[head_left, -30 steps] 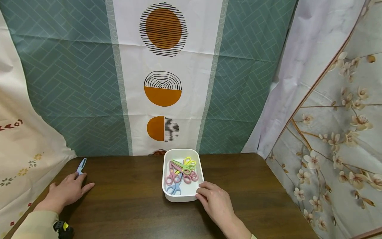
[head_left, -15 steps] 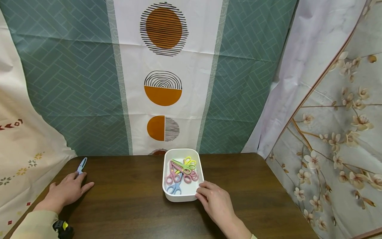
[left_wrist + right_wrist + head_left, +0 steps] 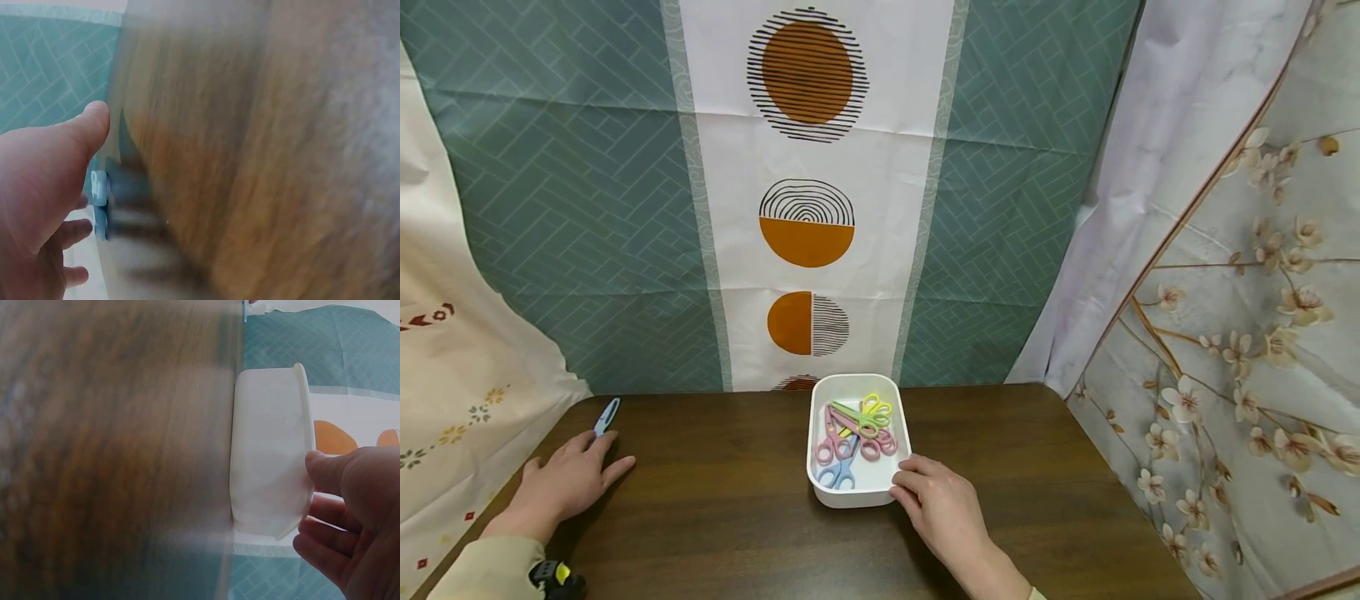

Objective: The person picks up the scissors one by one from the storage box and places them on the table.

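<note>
On the left of the table (image 3: 722,467), my left hand (image 3: 565,479) lies with fingers extended and thumb spread. Its fingertips overlap a light-blue pair of scissors (image 3: 606,417), whose far end sticks out beyond them. In the left wrist view, part of the scissors (image 3: 100,187) shows past the fingers, with the thumb held apart. Nearer the middle stands a white plastic tray (image 3: 853,498) holding several scissors in pink, green, yellow and blue. My right hand (image 3: 940,508) grips its near right corner. In the right wrist view, the thumb sits at the tray's rim (image 3: 305,394) with fingers curled beside it.
A teal and white cloth (image 3: 587,208) with orange circles hangs behind the table's back edge. A cream cloth (image 3: 460,333) borders the left side, and a floral curtain (image 3: 1247,400) the right. Dark wood surrounds the tray.
</note>
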A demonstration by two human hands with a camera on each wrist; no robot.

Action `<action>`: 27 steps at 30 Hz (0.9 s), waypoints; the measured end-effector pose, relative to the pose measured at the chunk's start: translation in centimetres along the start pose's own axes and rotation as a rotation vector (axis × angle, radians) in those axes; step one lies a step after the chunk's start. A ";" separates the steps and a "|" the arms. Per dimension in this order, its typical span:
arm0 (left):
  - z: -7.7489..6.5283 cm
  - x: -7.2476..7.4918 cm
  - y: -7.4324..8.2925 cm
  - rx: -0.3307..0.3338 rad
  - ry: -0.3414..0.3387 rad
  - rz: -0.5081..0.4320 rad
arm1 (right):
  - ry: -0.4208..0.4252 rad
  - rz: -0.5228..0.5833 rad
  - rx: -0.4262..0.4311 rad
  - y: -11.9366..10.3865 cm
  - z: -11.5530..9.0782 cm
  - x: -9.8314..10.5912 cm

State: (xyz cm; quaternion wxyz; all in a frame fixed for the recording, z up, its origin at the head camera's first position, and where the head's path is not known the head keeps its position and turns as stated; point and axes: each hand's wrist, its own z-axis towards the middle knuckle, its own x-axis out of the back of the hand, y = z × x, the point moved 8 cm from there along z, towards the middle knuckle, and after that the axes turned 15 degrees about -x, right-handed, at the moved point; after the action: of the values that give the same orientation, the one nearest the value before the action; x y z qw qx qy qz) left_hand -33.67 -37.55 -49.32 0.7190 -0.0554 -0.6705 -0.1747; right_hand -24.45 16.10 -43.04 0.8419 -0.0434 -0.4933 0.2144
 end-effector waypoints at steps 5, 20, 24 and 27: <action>0.0 0.7 1.3 -0.022 0.051 0.036 | -0.020 -0.007 -0.018 0.1 0.0 -0.1; 0.2 1.3 6.8 -0.055 0.194 0.090 | -0.033 -0.013 -0.026 0.1 0.2 -0.2; 0.4 1.3 8.9 -0.084 0.225 0.102 | -0.030 -0.012 -0.023 0.1 0.2 -0.2; 0.5 1.3 10.5 -0.109 0.242 0.105 | -0.029 -0.011 -0.023 0.1 0.2 -0.3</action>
State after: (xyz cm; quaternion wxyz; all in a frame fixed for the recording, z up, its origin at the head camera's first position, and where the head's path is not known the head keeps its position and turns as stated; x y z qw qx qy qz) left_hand -30.70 -27.81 -46.37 0.7986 -0.1078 -0.5647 -0.1782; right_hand -24.74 16.03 -43.19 0.8353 -0.0472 -0.5081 0.2046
